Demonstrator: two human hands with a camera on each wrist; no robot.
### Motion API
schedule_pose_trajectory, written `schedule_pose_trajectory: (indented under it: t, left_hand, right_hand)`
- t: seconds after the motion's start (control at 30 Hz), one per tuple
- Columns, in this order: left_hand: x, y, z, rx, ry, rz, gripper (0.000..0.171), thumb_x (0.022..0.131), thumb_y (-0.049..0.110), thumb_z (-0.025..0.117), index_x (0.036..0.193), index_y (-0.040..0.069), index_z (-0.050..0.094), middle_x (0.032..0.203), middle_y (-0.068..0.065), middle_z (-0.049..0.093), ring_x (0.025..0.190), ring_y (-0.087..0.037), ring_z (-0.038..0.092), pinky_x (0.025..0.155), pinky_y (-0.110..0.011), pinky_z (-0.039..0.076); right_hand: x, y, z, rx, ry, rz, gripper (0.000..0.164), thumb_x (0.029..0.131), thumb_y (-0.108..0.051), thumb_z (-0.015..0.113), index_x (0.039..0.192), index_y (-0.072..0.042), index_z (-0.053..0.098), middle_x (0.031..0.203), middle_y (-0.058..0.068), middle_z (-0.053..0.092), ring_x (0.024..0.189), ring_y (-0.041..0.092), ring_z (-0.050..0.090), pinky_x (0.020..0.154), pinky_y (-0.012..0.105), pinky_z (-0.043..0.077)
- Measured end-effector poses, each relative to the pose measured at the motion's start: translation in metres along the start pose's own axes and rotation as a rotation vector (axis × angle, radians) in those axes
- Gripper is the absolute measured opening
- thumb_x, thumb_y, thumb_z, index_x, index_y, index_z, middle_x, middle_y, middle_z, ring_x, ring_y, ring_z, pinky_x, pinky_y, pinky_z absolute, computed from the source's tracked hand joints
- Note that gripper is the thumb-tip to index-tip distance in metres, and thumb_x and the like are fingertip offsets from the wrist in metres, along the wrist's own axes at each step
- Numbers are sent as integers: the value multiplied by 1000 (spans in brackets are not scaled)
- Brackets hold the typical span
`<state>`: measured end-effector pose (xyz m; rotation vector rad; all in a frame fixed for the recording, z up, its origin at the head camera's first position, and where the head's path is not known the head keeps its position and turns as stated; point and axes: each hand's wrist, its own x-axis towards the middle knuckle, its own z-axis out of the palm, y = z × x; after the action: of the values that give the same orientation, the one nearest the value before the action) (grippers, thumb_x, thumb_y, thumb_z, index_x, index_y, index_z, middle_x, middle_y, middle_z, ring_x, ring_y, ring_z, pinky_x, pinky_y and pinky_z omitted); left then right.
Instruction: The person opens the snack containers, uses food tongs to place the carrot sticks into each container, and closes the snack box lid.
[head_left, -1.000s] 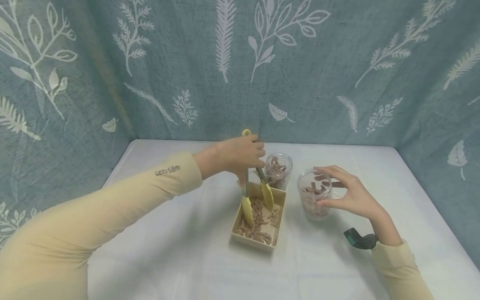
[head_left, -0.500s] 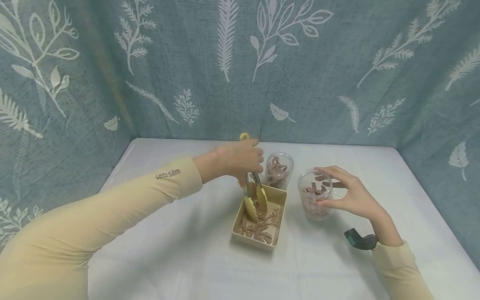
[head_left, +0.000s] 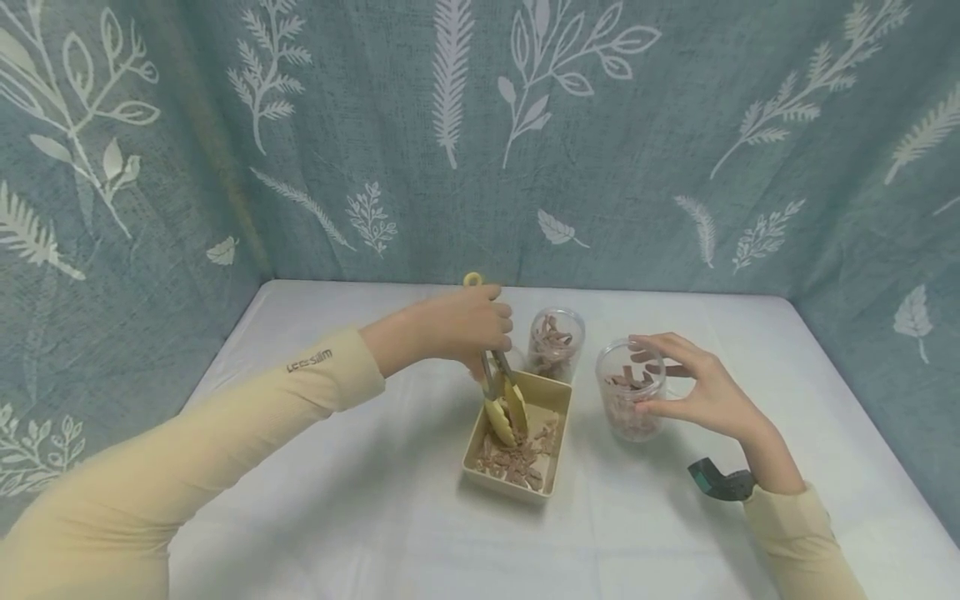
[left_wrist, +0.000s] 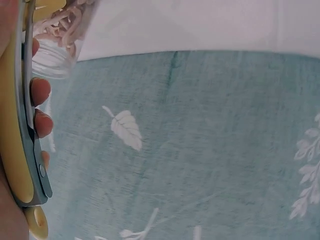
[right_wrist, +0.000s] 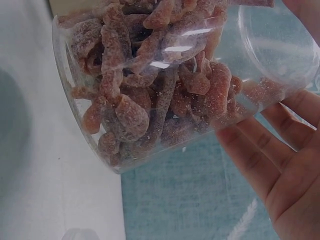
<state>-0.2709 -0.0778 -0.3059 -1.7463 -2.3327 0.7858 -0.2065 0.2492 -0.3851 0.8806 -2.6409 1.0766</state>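
My left hand grips a pair of tongs with metal arms and yellow tips. The tips are close together, low inside a beige rectangular box, among brown strips of what looks like dried food. In the left wrist view, fingers curl round the tongs' yellow-backed handle. My right hand holds a clear jar by its side, thumb in front and fingers behind. Reddish-brown strips coated in fine powder partly fill this jar in the right wrist view.
A second clear jar with similar strips stands just behind the box. Beside it, partly hidden by my left hand, a clear rounded object shows. White cloth covers the table, and a patterned blue-green curtain hangs behind.
The tongs' tips were spread wide in the box and have come together over the strips. My left hand has moved slightly left. The right hand and its jar have stayed put.
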Motion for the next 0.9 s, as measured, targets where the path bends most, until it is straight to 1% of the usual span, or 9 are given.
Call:
schedule_pose_trajectory:
  t: [0.13,0.2,0.27,0.33,0.47,0.6,0.8,0.9]
  left_hand:
    - [-6,-4,7,-46,-9,-22,45,73,60,64,100,24,69,87,7,65,76,-13,49,72,-31,35]
    - [-10,-6,10,-50,-14,-31,48,74,62,62,103,24,68,87,7,65,76,-13,49,71,-31,35]
    - [-14,-8,12,-58,-5,-41,50,74,63,60,105,25,67,87,7,64,75,-13,48,70,-31,34]
    - [-19,-9,15,-72,21,-52,50,73,64,59,104,25,67,86,7,63,74,-13,46,69,-30,32]
    - [-31,-11,21,-104,105,-71,48,72,62,59,102,25,67,84,7,62,73,-13,46,68,-30,30]
    - [-43,-12,29,-140,197,-92,48,72,61,59,102,25,67,83,8,61,74,-13,47,68,-31,33]
    - [-61,-12,42,-165,293,-165,45,73,60,62,102,25,67,80,9,59,73,-12,46,69,-31,33]
    - [-70,-12,46,-197,353,-204,43,72,58,64,99,25,68,78,9,59,71,-12,44,69,-31,31]
  right_hand:
    - [0,0,1,0,-1,1,81,65,-15,84,136,-15,46,123,1,54,108,12,55,83,32,50]
    - [0,0,1,4,-2,3,81,65,-15,84,136,-15,46,123,1,54,109,12,55,83,34,50]
    - [0,0,1,8,-2,6,81,65,-15,84,136,-15,46,123,1,54,109,13,55,83,36,50]
    - [0,-1,1,10,-6,3,81,64,-15,84,135,-15,47,124,1,54,108,14,56,83,38,50]
    - [1,-2,2,6,-21,-6,79,64,-17,85,134,-13,48,123,1,55,107,15,57,82,36,50]
    - [2,-4,4,5,-42,-11,77,64,-20,85,133,-13,49,123,0,55,105,16,57,82,34,50]
    - [3,-6,10,6,-66,-16,75,65,-24,84,132,-12,50,122,2,56,104,17,58,81,36,51]
    - [3,-7,14,0,-73,-26,75,66,-26,84,131,-12,51,121,3,57,103,18,58,81,37,51]
